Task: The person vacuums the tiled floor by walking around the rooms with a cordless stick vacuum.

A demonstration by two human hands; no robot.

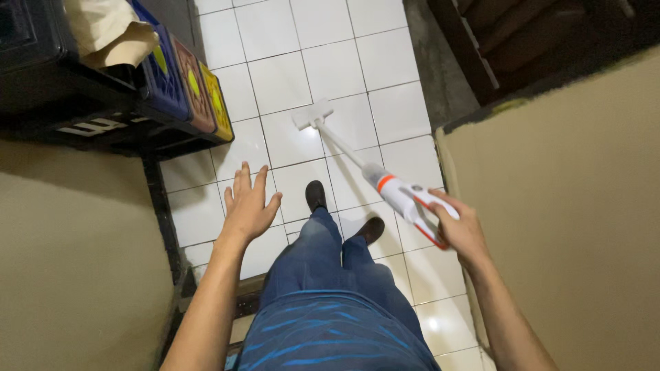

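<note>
Cordless stick vacuum (402, 196), white with an orange band and orange trim on its handle, is grasped in my right hand (462, 230). My grip there is clenched around the handle loop at the near end of the body. From my hand the slim white tube slants away across the white tiled floor (275, 82), and its flat rectangular floor head (313, 114) rests on the tiles well ahead of my feet, nearer the far edge of the floor than the near one.

My left hand (247, 206) hangs in the air over the tiles, palm down, fingers spread and released, holding and touching nothing.

Between my arms I see my blue striped shirt (330, 336), my blue jeans (323, 257), and my two dark shoes (316, 196) standing on the tiles, the left foot slightly ahead of the right.

Along the left edge of the floor sits a dark rack (82, 117) holding upright blue, brown and yellow flat items (189, 86), with a beige cloth (110, 31) draped on top. A beige wall (564, 206) runs along the right edge of the floor, just beside my right forearm. At the far right corner, past a strip of grey concrete (440, 69), there is dark wooden furniture (522, 41).
</note>
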